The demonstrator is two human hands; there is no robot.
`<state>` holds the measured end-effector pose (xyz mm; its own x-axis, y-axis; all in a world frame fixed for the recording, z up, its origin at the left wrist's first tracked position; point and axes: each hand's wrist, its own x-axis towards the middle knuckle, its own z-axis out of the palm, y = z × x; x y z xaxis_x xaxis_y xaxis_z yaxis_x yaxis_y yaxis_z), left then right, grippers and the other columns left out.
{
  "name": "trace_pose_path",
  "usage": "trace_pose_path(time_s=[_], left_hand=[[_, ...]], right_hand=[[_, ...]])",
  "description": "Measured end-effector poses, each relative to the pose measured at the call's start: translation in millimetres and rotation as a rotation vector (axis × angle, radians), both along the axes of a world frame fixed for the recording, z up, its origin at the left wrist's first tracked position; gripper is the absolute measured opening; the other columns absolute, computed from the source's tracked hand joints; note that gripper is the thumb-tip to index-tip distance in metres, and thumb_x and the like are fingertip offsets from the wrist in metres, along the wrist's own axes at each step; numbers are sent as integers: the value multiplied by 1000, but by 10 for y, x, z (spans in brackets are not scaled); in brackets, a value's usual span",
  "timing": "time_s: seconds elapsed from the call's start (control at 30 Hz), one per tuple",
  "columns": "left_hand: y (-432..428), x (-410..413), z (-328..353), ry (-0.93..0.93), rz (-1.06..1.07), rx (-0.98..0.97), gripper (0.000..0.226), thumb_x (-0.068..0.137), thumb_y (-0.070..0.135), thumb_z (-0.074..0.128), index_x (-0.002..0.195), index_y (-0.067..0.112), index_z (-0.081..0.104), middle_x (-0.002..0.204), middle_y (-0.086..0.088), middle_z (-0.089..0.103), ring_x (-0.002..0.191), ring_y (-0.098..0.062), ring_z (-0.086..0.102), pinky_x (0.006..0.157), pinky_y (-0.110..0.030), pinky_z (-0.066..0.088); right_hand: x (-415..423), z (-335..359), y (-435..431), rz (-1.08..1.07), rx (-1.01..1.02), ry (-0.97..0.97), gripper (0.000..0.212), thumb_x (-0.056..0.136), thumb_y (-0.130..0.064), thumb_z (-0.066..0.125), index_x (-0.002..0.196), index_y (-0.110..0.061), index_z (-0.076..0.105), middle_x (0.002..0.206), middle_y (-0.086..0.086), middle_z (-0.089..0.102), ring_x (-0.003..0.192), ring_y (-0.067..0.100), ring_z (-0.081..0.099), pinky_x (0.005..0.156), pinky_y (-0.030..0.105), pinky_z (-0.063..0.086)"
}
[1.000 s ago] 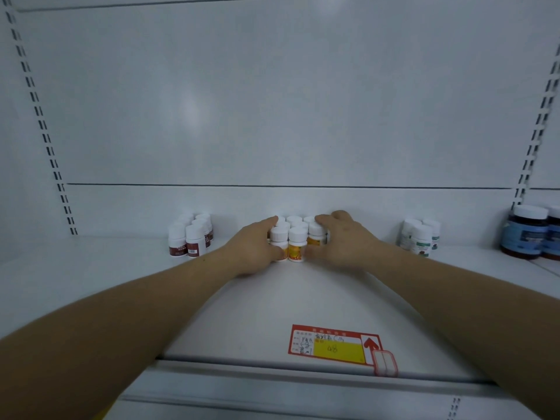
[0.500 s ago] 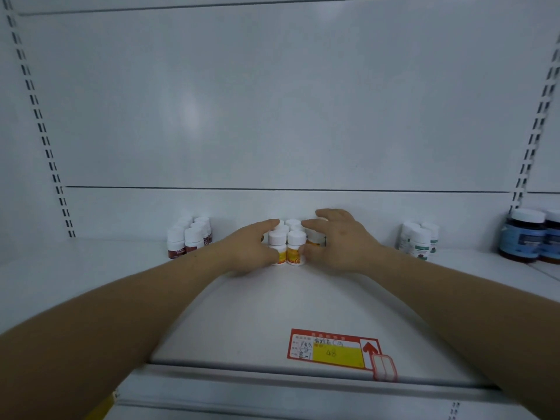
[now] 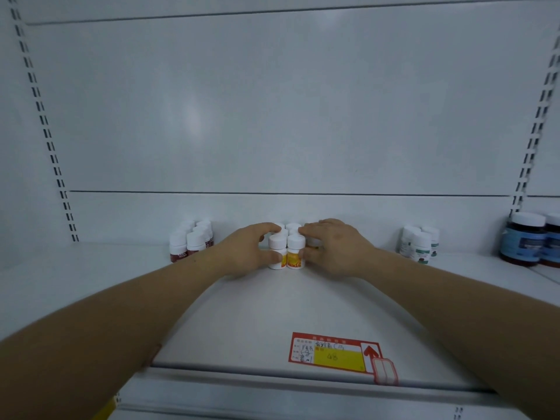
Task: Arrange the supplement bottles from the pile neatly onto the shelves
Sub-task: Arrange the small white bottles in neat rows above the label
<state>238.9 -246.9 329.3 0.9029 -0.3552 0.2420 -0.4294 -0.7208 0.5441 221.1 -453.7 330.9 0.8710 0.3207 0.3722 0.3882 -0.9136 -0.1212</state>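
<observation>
Single head cam, wide-angle, facing fwd & slightly down, close to white shelf (image 3: 272, 313)

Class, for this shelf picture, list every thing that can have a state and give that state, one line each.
yellow-label bottles, upright, capped, bunched together, held from both sides.
left hand, cups the bunch's left side.
right hand, cups the bunch's right side.
red-label bottles, upright, capped, grouped, untouched.
green-label bottles, upright, capped, grouped, untouched.
dark jars, upright, lids on.
price tag, flat on the shelf near its front edge.
</observation>
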Motion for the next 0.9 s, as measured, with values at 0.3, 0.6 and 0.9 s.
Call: trace_pose_path(time_s=[0.3,0.6,0.9], left_hand=[[-38,-61,30,-61,-38,8,54,81,30,72,129,28,46,122,11,54,107,-9,52,91,-23,42],[-52,-133,70,-146,-19,74,41,81,22,71,118,9,60,107,-1,54,98,-15,51,83,-25,36],[-70,-130,44,-105,26,64,59,78,33,73,131,24,48,127,-2,48,107,-17,53,93,-31,43]], right_hand=[[-58,53,50,-10,19,16,44,91,-45,57,130,-24,54,130,-3,55,124,21,44,102,35,37],[-32,6,42,33,-23,-26,36,93,-40,53,125,-21,55,118,-1,61,115,23,48,97,37,39],[-13,6,27,48,-72,-1,42,94,-42,49,131,-22,50,131,-4,55,123,23,45,105,39,34]])
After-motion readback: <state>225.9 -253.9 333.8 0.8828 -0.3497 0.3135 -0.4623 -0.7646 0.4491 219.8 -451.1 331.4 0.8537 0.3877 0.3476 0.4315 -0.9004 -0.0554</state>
